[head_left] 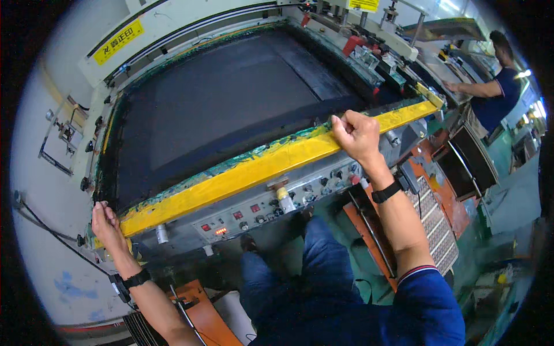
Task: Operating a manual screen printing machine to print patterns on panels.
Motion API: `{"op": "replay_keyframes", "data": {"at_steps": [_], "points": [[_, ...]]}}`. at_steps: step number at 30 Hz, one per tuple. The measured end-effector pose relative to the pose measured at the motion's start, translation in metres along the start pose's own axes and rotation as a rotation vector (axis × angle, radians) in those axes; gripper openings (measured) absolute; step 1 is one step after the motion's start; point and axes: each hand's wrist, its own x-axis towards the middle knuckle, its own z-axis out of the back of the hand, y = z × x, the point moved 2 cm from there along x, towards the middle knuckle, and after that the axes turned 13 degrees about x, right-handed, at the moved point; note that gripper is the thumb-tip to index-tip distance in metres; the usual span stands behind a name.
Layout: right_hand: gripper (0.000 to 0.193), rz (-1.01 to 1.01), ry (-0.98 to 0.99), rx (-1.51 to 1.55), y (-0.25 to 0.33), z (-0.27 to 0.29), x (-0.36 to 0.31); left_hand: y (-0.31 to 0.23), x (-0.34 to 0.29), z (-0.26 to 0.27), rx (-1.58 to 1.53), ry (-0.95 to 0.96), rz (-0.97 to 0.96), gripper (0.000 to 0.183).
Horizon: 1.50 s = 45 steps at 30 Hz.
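Both hands grip the yellow-taped front rail (271,164) of the large dark screen-printing frame: left hand (105,224) clasps its left corner, right hand (356,135) pinches farther right. Frame seated in press; lifting apparently not begun.

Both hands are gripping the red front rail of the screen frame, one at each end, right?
Not quite: the head view shows the front rail is yellow, smeared with green, not red. The rest holds: the left hand grips it near one end and the right hand toward the other.
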Motion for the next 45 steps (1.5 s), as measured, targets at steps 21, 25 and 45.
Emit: {"op": "replay_keyframes", "data": {"at_steps": [21,25,45], "points": [[0.031,0.040,-0.081,0.004,0.005,0.001,-0.003,-0.001,-0.003,-0.001,0.127,-0.062,0.033,0.019],[0.032,0.033,-0.083,0.001,0.005,0.003,-0.003,0.000,-0.002,-0.001,0.152,-0.011,-0.005,0.021],[0.017,-0.051,0.063,0.140,-0.083,0.005,-0.028,0.000,-0.009,-0.002,0.226,0.008,-0.271,0.017]]}}
